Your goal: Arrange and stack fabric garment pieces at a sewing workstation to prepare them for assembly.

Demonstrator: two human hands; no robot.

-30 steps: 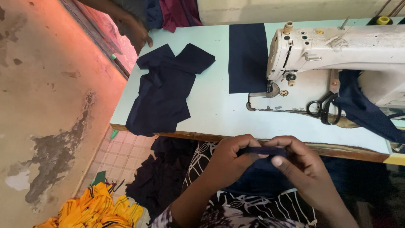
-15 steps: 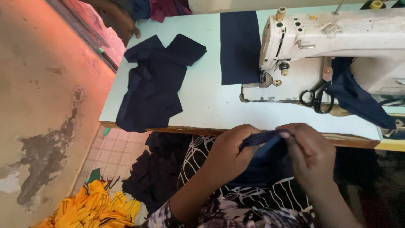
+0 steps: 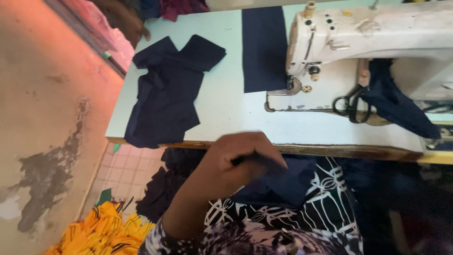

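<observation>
A seated person's left hand [image 3: 243, 158] is closed in a pinch around the edge of a dark navy piece of cloth [image 3: 278, 182], held just below the near edge of the tabletop [image 3: 226, 108] and above a lap covered in black-and-white patterned fabric [image 3: 283, 217]. The fingers curl tight, with a thin dark fold of the cloth showing between thumb and fingertips; the picture is blurred there, so the exact grip is hard to read. The right hand is out of the frame, and whether it grips anything cannot be told. With only one hand seen on it, the cloth looks likely to slide off the lap and onto more dark fabric [image 3: 163, 189] hanging below the tabletop's near edge, and a fold pinched this lightly could open. On the tabletop, a loose heap of navy pieces [image 3: 165, 94] lies close to the near left corner, one end reaching the edge, and could be dragged off by a passing sleeve. A flat navy panel [image 3: 263, 47] lies just beside the head of the white sewing machine [image 3: 373, 33]; black scissors [image 3: 349, 104] rest on its bed. Another person's hand [image 3: 134, 28] rests at the far left edge.
</observation>
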